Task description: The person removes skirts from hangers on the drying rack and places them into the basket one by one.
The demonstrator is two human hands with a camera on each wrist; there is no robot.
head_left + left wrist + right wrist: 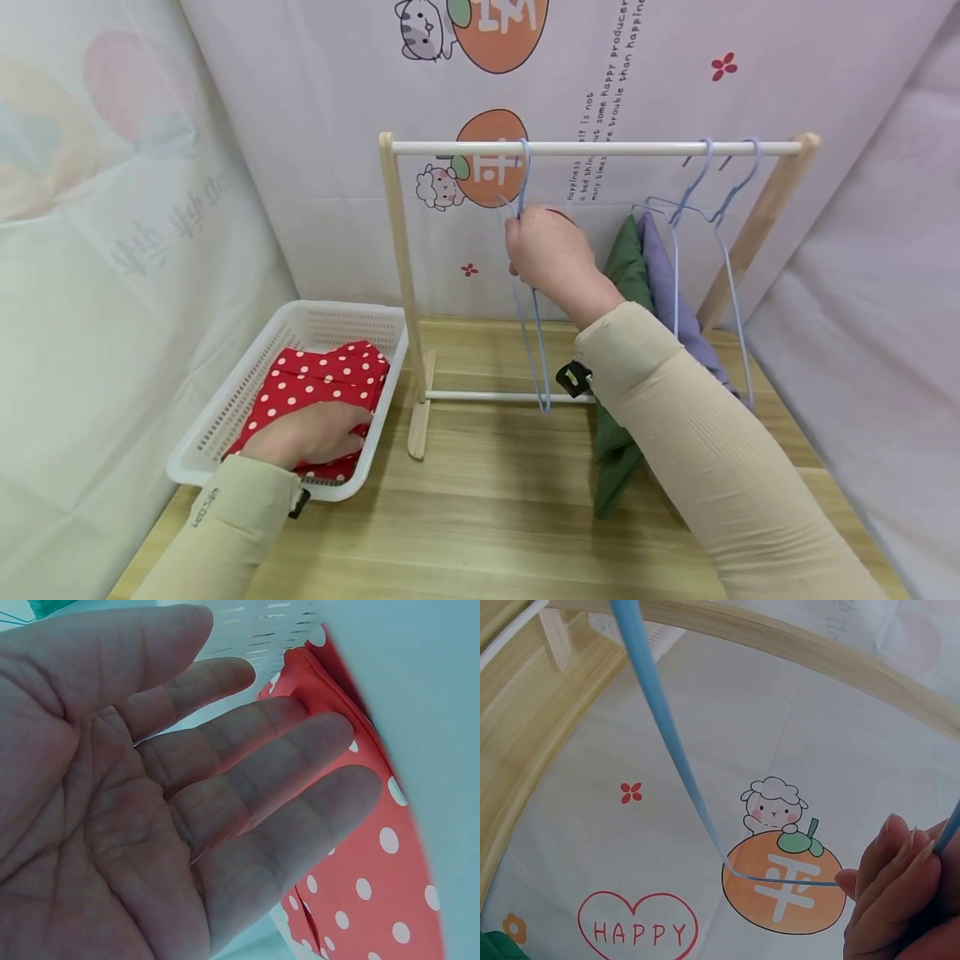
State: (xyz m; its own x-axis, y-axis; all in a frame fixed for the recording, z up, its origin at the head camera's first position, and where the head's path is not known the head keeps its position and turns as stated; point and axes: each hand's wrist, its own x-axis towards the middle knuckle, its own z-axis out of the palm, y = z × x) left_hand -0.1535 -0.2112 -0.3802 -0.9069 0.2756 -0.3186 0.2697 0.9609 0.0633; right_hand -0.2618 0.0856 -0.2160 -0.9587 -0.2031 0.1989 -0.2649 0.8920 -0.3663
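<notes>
In the head view my left hand (311,433) lies over a red cloth (330,367) with white polka dots, inside a white plastic basket (341,492). The left wrist view shows that hand's fingers (262,787) extended and slightly bent, with their tips against the red fabric (382,900). Up at the rack, my right hand (551,250) grips a light blue hanger (542,358) just below its hook. That hook sits on the white rod (600,149). Seen from the right wrist, the curled fingers (900,877) are at the blue hanger's wire (671,750).
The wooden rack (401,267) stands on a wood-grain table (480,517). Two more blue hangers (693,185) are on the rod at the right, beside green fabric (626,258) and purple fabric (658,258). Printed white cloth (330,108) encloses the back and sides.
</notes>
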